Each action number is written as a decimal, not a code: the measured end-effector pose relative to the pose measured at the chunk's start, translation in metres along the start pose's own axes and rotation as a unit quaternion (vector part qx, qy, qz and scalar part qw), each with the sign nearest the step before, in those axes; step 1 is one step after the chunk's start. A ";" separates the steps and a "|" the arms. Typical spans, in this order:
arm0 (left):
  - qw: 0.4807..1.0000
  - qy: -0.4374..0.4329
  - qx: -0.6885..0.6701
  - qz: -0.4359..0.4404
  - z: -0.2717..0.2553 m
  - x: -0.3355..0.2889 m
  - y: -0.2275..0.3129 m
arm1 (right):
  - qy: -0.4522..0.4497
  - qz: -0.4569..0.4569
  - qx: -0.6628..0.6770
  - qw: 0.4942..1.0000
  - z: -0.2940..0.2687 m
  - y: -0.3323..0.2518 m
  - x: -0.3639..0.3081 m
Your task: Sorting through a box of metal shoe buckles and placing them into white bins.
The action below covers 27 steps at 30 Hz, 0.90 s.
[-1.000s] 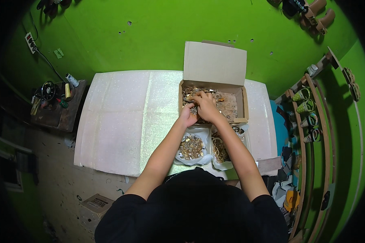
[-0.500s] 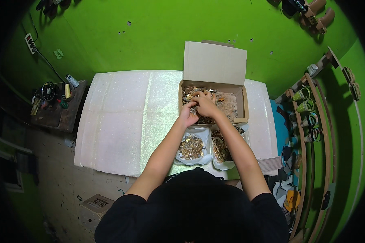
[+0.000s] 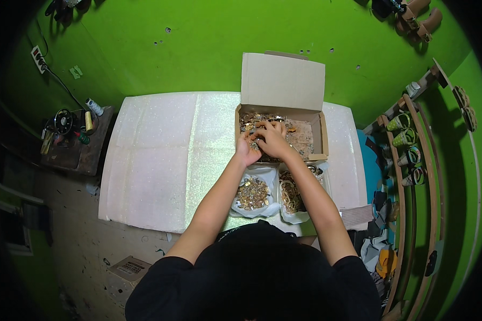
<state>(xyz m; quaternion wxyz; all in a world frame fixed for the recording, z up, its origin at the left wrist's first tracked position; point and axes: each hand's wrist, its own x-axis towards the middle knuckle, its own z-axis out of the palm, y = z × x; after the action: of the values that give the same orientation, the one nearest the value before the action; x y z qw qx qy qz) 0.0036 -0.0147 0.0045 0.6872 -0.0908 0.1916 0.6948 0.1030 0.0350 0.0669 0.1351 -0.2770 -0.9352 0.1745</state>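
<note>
An open cardboard box [image 3: 319, 134] stands on the table, its lid [image 3: 283, 80] folded back toward the wall. Small gold and silver metal pieces [image 3: 262, 117], like buckles or trims, are heaped mostly in its left half. Over that heap, my left hand [image 3: 247, 151] is cupped at the near left, fingers curled. My right hand [image 3: 273, 143] reaches in beside it, fingers bent down and its thumb side close to the left hand. What either hand grips is too small to make out. Nearer me, a plastic-lined tray [image 3: 276, 184] holds similar metal pieces [image 3: 253, 194].
Right of that tray, a second lined container [image 3: 295, 218] holds chain-like gold pieces, partly under my right forearm. A glittery white sheet covers the table [image 3: 155, 160]. Thread spools [image 3: 95, 107] stand on a side table at left. A wooden rack [image 3: 407, 176] with green sandals lines the right.
My left hand's fingers have spread slightly and shifted beside my right hand's fingertips. Both hands stay over the heap in the box; the view has shifted a little.
</note>
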 end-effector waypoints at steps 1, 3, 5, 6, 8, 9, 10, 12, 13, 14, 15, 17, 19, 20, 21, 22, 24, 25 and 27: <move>1.000 0.000 0.000 0.000 -0.002 0.001 0.000 | 0.003 -0.004 0.001 1.000 0.000 0.000 -0.001; 0.999 -0.018 0.028 0.020 -0.003 0.003 -0.002 | 0.007 -0.008 0.002 1.000 -0.001 0.002 -0.002; 1.000 -0.020 0.021 0.012 -0.001 0.004 -0.003 | 0.039 -0.003 0.016 0.999 -0.002 0.004 -0.002; 1.000 -0.022 0.012 0.006 -0.003 0.005 -0.002 | 0.038 -0.004 0.015 0.999 -0.002 0.003 -0.002; 0.999 -0.034 0.008 0.008 -0.014 0.011 0.001 | 0.107 -0.017 -0.007 0.994 0.001 -0.001 -0.001; 0.999 -0.045 0.006 0.007 -0.013 0.010 0.001 | 0.107 -0.016 -0.006 0.994 0.000 -0.003 -0.002; 0.999 -0.045 0.007 0.007 -0.011 0.009 0.001 | 0.109 -0.030 -0.032 0.993 0.000 -0.005 -0.004; 0.997 -0.073 0.034 -0.015 -0.004 0.004 -0.001 | 0.110 -0.043 -0.057 0.991 -0.003 -0.009 -0.008; 0.997 -0.073 0.034 -0.016 0.001 0.000 -0.002 | 0.107 -0.058 -0.083 0.989 -0.005 -0.011 -0.010; 0.998 -0.036 0.051 -0.016 0.007 -0.003 -0.003 | 0.103 -0.073 -0.109 0.986 -0.006 -0.011 -0.012; 0.998 0.000 0.067 -0.014 0.009 -0.006 -0.003 | 0.103 -0.074 -0.109 0.986 -0.005 -0.013 -0.013; 0.998 0.001 0.067 -0.008 0.011 -0.006 -0.004 | 0.084 -0.062 -0.118 0.988 -0.001 -0.013 -0.014; 0.998 0.002 0.066 0.000 0.006 -0.003 -0.003 | 0.088 -0.069 -0.117 0.987 0.005 -0.013 -0.011; 0.998 0.004 0.057 -0.004 0.002 0.001 -0.002 | 0.092 -0.076 -0.117 0.986 0.008 -0.013 -0.010; 0.999 0.006 0.048 -0.010 0.002 0.001 -0.002 | 0.092 -0.075 -0.117 0.986 0.010 -0.012 -0.009; 0.999 0.006 0.048 -0.011 0.003 0.002 -0.002 | 0.097 -0.074 -0.117 0.986 0.012 -0.011 -0.007; 0.998 0.022 0.051 -0.037 0.006 0.003 -0.001 | 0.102 -0.075 -0.117 0.985 0.015 -0.010 -0.004; 0.998 0.020 0.051 -0.036 0.005 0.004 -0.001 | 0.103 -0.089 -0.102 0.985 0.016 -0.009 -0.003; 0.995 -0.075 0.063 -0.013 0.002 0.003 -0.002 | 0.107 -0.104 -0.088 0.985 0.018 -0.007 -0.001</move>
<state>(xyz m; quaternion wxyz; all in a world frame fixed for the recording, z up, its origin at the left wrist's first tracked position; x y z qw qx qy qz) 0.0055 -0.0109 0.0053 0.7131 0.0022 0.1815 0.6772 0.0946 0.0245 0.0530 0.2274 -0.2058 -0.9507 0.0457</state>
